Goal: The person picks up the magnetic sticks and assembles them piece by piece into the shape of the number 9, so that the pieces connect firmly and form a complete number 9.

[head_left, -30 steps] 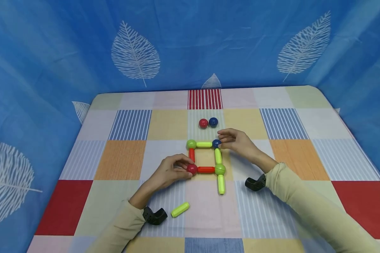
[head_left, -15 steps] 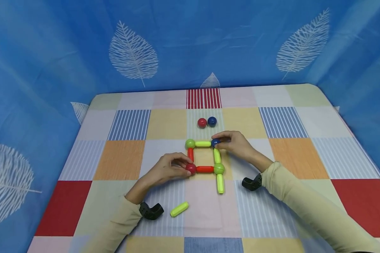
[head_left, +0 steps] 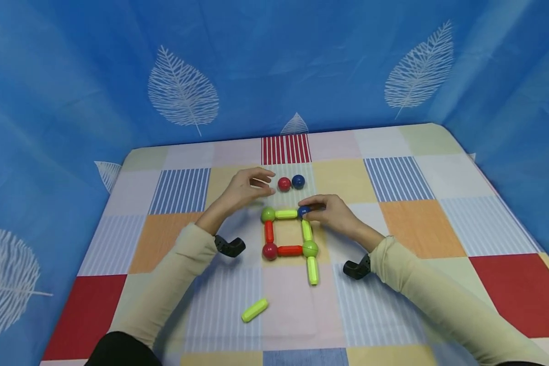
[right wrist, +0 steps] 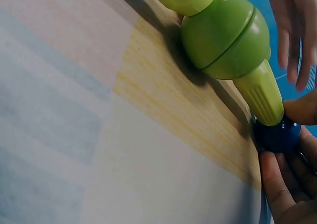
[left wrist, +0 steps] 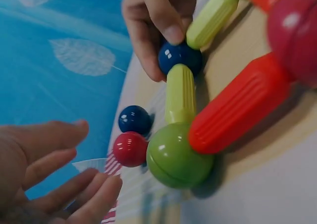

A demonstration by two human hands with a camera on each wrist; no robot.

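Note:
A square of rods and balls lies on the patterned cloth. Its corners are a green ball [head_left: 268,214], a dark red ball [head_left: 270,251], a second green ball [head_left: 310,248] and a blue ball [head_left: 302,211]. My right hand [head_left: 333,215] pinches that blue corner ball between thumb and fingers. Red rods [head_left: 290,250] form the left and near sides, yellow-green rods [head_left: 285,214] the far and right ones. My left hand [head_left: 244,189] hovers with fingers extended and nothing held, just left of a loose red ball [head_left: 284,184], which sits beside a loose blue ball [head_left: 298,181].
One yellow-green rod [head_left: 312,270] sticks out toward me from the near right corner. Another loose yellow-green rod [head_left: 254,310] lies nearer the front. Blue curtains [head_left: 274,66] with white leaf prints stand around the table's back and sides.
My left hand has let go of the dark red corner ball and moved up and away to beside the loose balls. My right hand has come onto the blue corner ball and grips it.

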